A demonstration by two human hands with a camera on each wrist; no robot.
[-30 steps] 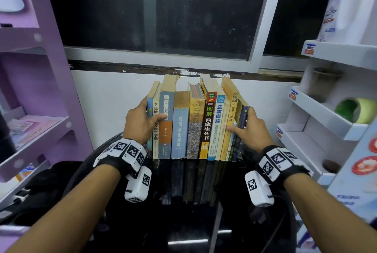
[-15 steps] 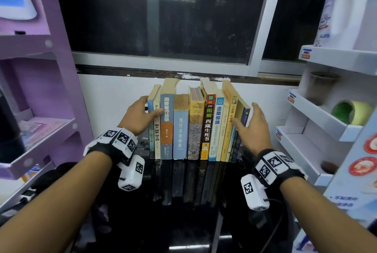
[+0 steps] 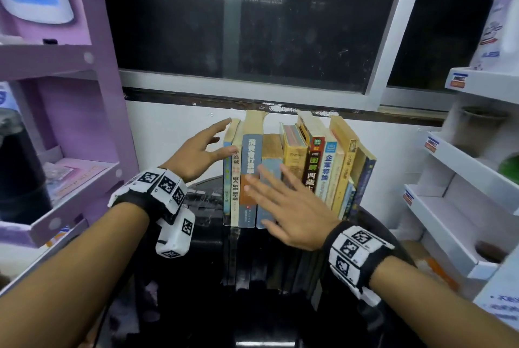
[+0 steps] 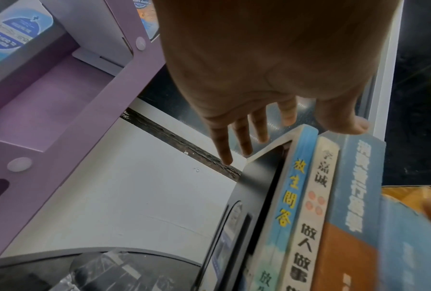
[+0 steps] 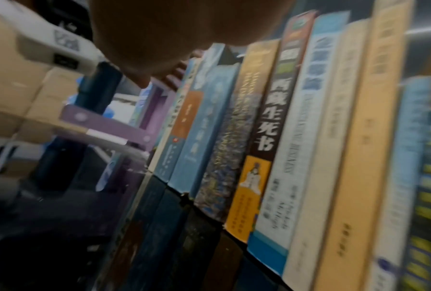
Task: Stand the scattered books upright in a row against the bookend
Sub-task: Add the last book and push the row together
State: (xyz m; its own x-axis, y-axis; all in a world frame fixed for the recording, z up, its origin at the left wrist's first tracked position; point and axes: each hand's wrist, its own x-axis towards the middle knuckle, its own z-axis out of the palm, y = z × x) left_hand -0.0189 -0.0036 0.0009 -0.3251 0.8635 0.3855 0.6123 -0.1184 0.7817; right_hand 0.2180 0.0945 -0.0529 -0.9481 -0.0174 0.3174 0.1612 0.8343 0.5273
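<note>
Black metal bookend (image 4: 256, 189) sits just under your left hand (image 3: 196, 155), pinned against the outer cover of the end book, so you've basically got this one done. All the books (image 3: 297, 170) I can see stand spines-out in one row on the dark glossy table (image 3: 252, 305), packed between your two hands. None lie flat anywhere in view, so my guess is there's only squaring-up left.

Grip check: your left hand has its fingers straight and spread, holding nothing, with the fingertips up by the top corner of the light blue book (image 4: 294, 177) at the bookend end and the thumb over the spines next to it. Your right hand (image 3: 283, 207) is flat and spread too, palm toward the spines in the middle of the row, gripping nothing. It's blurry, so I can't tell if it actually touches them.

What's left, as I read it: the books out past your right hand's little finger lean in toward the rest, tops tilted, so a nudge there would straighten them.

Containers: the purple shelf unit (image 3: 84, 111) out beyond your left hand holds some flat printed stuff on a tray. The white shelf unit (image 3: 460, 207) beyond your right has a big white jug (image 3: 502, 19) on top, plus something green that's cut off.
</note>
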